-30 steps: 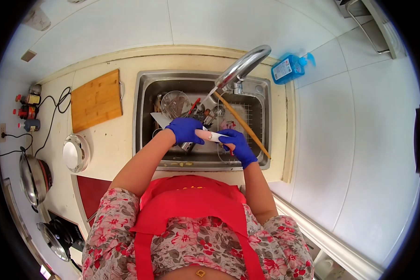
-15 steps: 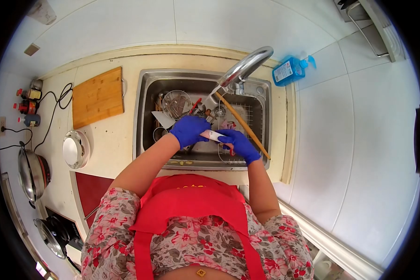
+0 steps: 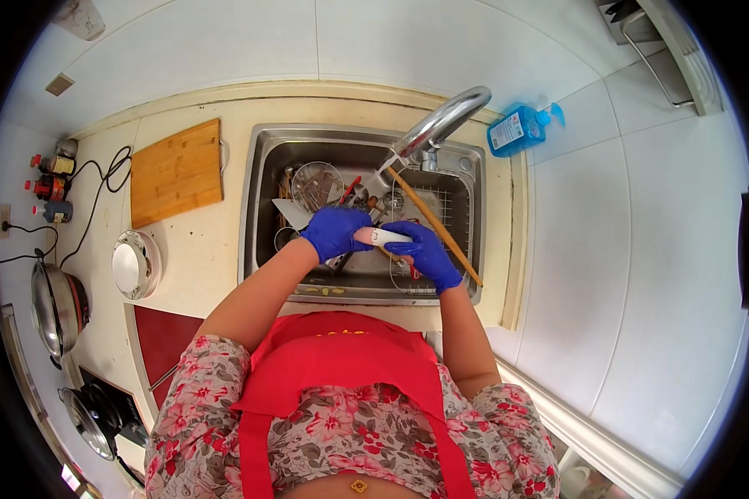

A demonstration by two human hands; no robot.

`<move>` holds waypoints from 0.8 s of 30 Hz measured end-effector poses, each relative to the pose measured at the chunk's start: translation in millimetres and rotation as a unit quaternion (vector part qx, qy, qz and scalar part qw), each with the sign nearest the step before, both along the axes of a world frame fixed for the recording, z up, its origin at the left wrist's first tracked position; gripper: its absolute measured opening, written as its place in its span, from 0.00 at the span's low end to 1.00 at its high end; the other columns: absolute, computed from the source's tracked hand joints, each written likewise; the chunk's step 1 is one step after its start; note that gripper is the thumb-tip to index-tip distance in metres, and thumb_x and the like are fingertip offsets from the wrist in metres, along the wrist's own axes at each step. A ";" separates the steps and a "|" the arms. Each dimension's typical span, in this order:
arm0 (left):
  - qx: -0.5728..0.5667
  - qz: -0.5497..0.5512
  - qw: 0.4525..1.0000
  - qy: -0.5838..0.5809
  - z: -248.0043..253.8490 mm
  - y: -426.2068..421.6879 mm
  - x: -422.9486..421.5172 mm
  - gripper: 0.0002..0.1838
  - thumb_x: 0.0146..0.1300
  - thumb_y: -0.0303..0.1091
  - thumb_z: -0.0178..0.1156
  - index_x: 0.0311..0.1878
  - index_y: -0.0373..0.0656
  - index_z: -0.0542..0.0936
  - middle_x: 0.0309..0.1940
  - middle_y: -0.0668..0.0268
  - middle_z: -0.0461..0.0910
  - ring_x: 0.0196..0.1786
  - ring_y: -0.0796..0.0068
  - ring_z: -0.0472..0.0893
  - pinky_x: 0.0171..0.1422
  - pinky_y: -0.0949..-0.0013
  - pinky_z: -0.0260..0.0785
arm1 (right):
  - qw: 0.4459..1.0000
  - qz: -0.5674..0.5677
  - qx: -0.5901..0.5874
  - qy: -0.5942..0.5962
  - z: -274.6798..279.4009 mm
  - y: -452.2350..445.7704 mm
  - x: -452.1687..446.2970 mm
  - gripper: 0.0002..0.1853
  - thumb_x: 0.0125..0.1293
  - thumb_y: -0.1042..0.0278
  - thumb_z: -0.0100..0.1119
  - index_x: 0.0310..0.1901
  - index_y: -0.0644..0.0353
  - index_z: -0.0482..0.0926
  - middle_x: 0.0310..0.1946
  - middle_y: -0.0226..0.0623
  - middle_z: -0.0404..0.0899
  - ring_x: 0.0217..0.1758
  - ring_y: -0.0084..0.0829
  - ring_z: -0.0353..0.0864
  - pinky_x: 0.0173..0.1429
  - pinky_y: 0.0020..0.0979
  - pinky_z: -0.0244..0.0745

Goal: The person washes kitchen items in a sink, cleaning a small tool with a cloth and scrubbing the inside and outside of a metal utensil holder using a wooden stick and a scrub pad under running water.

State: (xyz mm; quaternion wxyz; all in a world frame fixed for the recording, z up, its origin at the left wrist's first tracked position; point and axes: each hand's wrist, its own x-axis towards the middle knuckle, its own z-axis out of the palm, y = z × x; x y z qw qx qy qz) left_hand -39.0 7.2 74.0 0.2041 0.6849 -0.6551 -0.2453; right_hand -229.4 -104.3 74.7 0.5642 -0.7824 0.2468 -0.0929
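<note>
Both my hands wear blue gloves and meet over the steel sink (image 3: 258,208). A white-and-pink smooth object (image 3: 381,237), small and rounded, lies between them; its exact kind does not show. My left hand (image 3: 337,232) grips its left, pink end with the fingers curled. Wrapped round the right end, my right hand (image 3: 424,252) has its fingers over the white surface. Behind the hands a clear glass bowl (image 3: 317,185) and several utensils lie in the sink. Under my right hand is a wire rack (image 3: 449,204) with small red things.
The chrome faucet (image 3: 445,121) arches over the sink, with water at its spout. A long wooden stick (image 3: 433,223) leans across the sink's right side. Blue soap bottle (image 3: 516,131) stands behind right. Left are a cutting board (image 3: 176,176), stacked bowls (image 3: 136,264) and a lidded pan (image 3: 56,312).
The white-and-pink object has turned in my hands and now lies more level. My right hand has shifted slightly up and left, its fingers further over the object.
</note>
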 end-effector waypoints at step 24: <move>0.055 -0.032 0.992 0.109 -19.1 0.8 17.5 0.20 0.58 0.49 0.58 0.49 0.48 0.74 0.35 0.58 0.78 0.39 0.57 0.78 0.44 0.63 0.69 | 0.957 0.095 -0.252 0.103 29.1 -29.2 0.4 0.18 0.53 0.60 0.63 0.46 0.52 0.78 0.39 0.35 0.79 0.41 0.38 0.78 0.43 0.30 0.71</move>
